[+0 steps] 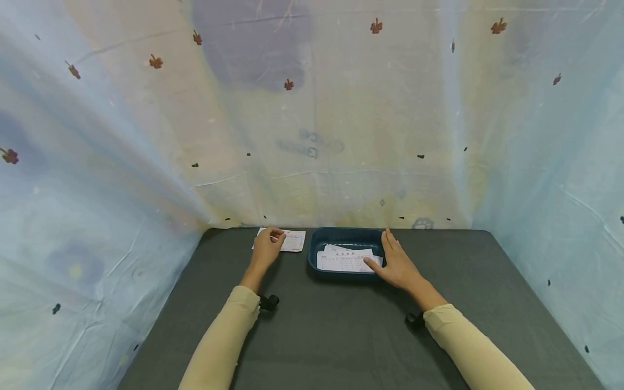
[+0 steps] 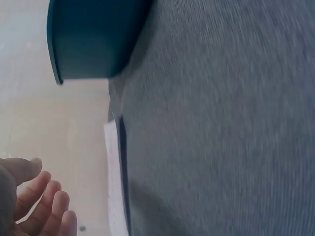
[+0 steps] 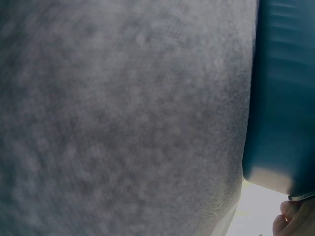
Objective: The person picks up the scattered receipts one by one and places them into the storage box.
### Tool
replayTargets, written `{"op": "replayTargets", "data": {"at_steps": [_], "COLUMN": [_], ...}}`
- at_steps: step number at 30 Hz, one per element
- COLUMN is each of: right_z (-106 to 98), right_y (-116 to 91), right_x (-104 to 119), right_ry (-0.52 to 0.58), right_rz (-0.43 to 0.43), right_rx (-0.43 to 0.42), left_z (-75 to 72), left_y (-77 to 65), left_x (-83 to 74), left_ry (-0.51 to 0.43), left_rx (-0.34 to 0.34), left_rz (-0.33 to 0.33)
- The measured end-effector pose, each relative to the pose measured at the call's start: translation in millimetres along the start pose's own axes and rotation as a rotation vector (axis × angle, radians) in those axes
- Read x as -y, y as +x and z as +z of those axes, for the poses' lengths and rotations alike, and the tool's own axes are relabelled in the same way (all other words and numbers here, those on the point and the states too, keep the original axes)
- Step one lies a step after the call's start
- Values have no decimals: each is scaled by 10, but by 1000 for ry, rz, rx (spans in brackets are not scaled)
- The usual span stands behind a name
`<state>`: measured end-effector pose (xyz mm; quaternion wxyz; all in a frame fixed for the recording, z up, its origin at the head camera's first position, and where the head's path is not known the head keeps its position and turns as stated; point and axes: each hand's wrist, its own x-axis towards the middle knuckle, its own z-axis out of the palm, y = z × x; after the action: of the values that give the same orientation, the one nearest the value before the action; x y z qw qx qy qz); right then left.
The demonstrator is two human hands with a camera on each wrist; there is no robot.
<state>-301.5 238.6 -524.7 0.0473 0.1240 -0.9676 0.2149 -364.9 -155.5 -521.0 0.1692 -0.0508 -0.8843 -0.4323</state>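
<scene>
My left hand [image 1: 266, 251] hovers at the left part of a stack of printed slips [image 1: 293, 241] on the table. Its fingers are loosely bent, and in the left wrist view a gap shows between thumb and fingers, with nothing held. The stack's pale edge [image 2: 114, 177] lies beyond the hand there. To its right stands a dark blue plastic tray [image 1: 346, 275] with several printed paper forms [image 1: 341, 263] inside. My right hand [image 1: 398, 266] rests at the tray's right rim, fingers stretched out and thumb spread over the forms. Whether the thumb touches the paper I cannot tell.
A dark grey cloth covers the table [image 1: 322, 336]. Patterned pale sheeting [image 1: 341, 135] hangs right behind the table's back edge and along both sides. A black wrist strap mount [image 1: 269, 302] sits on the left wrist, another [image 1: 414, 321] on the right.
</scene>
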Motion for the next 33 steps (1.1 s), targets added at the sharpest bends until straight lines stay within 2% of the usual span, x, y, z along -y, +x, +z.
{"op": "replayTargets", "data": {"at_steps": [9,16,25,33], "right_z": [-8,-9,-10,-16], "right_y": [-8,-15,-5,-17], "right_x": [-10,-10,-10,-3], "right_ry": [13,13,16,15], "right_rz": [0,1,2,8], "right_rx": [7,8,12,9], "left_z": [-71,-89,-152,-199], "left_y": [37,98,129,104], "left_x": [163,292,492,556], "left_ry": [29,104,210,235], "left_rx": [-8,-25,21,66], "left_rz": [-70,-114,-199,-240]}}
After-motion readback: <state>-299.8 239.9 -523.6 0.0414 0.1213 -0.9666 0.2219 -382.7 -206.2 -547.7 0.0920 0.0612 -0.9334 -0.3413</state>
